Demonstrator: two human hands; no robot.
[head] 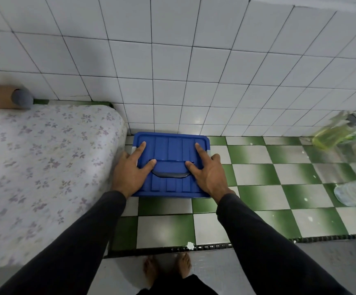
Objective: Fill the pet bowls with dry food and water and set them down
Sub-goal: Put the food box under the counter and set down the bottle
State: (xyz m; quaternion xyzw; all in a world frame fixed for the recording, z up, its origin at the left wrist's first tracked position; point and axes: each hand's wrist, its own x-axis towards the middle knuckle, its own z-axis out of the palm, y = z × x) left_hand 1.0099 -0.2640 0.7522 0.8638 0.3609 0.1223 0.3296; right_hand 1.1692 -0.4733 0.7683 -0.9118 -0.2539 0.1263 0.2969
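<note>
On the floor by the wall: a blue box [171, 165] with a ribbed blue lid [173, 145] sits on green-and-white checkered floor tiles [255, 194], its far edge against the white tiled wall [173, 71].
Box position: just right of the mattress corner, directly ahead of the person's bare feet [166, 267], which stand well back from it.
Lid: closed on the box, with a curved handle [170, 171] lying flat in a recess across its middle.
Left hand [130, 169]: laid on the left side of the lid, index finger stretched along the top, thumb reaching to the left end of the handle, other fingers wrapped down over the box's left edge; it holds the box by that side.
Right hand [208, 170]: mirrors the left on the right side, index finger straight along the lid, thumb at the right end of the handle, remaining fingers curled over the right edge.
Grip: both hands clamp the box between them from its two sides.
Sleeves: long dark sleeves [264, 241] cover both arms to the wrists.
Mattress [41, 171]: covered in a pale sheet with small purple flowers, filling the left side, its corner nearly touching the box.
Far left: a brown cylinder with a grey end [22, 99] lies at the mattress's far edge by the wall.
Right edge: a blurred bottle of yellow-green liquid [330, 135] near the wall, and a clear plastic bottle [355, 192] on the tiles nearer the person.
Near floor: a dark beaded strip [204, 247] separates the checkered tiles from a grey floor under the feet.
Pet bowls: cannot tell where they are; none can be made out.
</note>
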